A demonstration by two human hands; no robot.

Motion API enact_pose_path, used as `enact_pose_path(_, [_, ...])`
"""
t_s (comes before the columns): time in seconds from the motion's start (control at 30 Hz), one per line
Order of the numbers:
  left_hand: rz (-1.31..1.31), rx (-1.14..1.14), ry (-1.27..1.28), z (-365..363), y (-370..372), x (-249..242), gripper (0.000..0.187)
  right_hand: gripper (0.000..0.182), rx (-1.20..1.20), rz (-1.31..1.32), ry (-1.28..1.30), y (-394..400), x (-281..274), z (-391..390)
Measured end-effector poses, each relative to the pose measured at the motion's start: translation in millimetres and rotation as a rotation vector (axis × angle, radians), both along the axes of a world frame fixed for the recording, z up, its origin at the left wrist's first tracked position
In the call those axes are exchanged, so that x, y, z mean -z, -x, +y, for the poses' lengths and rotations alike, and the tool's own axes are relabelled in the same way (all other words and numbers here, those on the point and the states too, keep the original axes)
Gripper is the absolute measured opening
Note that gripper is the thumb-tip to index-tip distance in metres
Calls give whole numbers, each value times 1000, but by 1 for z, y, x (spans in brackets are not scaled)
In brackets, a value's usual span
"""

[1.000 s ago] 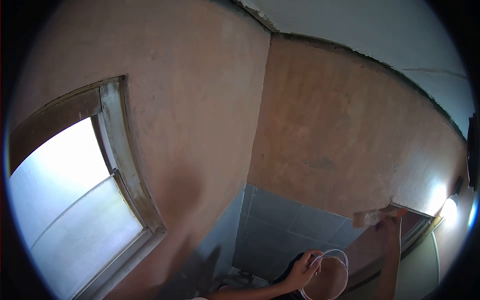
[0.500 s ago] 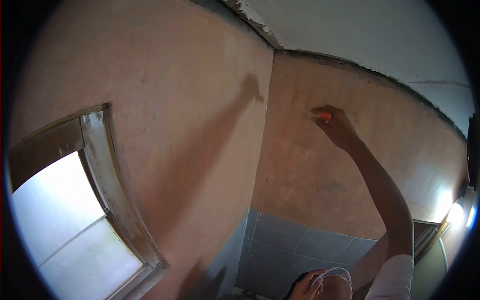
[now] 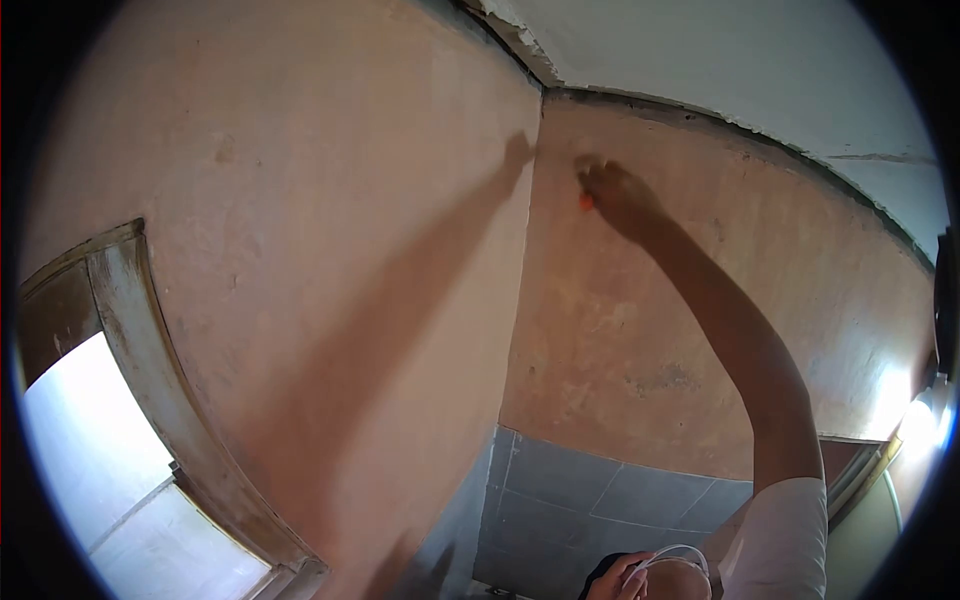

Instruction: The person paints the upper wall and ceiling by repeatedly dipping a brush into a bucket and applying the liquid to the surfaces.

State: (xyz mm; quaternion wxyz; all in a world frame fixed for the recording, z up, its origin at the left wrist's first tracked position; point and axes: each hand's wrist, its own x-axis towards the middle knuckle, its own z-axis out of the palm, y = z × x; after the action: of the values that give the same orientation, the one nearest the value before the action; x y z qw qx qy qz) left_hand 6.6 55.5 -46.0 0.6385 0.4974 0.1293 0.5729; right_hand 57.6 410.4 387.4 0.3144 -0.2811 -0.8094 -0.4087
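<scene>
My right hand (image 3: 622,198) is reaching high to the far wall (image 3: 640,310), its fingers curling around an orange-ended tool (image 3: 587,202) mostly hidden behind them; whether it is touching, I cannot tell. Low down, my left hand (image 3: 612,582) is grasping the round container (image 3: 678,584) by its rim, near the pale handle (image 3: 680,549). Working well here means keeping my wrist loose, pressing evenly, slowing near the corner and holding the container level. The pinkish wall is showing dark blotches above grey tiles (image 3: 562,480). A bright window (image 3: 90,410) is glowing at left, a lamp (image 3: 915,425) is shining at right, and the ceiling edge (image 3: 680,98) is looking ragged.
</scene>
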Motion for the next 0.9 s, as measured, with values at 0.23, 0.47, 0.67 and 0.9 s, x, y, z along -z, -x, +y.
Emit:
enact_pose_path(0.23, [33, -2, 55, -3, -1, 7, 32, 25, -43, 27, 278, 2, 31, -32])
enact_pose_path(0.47, [-14, -2, 39, 3, -5, 6, 32, 27, 17, -172, -227, -1, -32, 12])
enact_pose_path(0.67, [18, 16, 51, -3, -2, 6, 33, 12, 38, -404, 247, -6, 81, -26])
enact_pose_path(0.9, [23, -21, 39, -2, -5, 11, 33, 21, -68, 146, 316, 11, -28, 0])
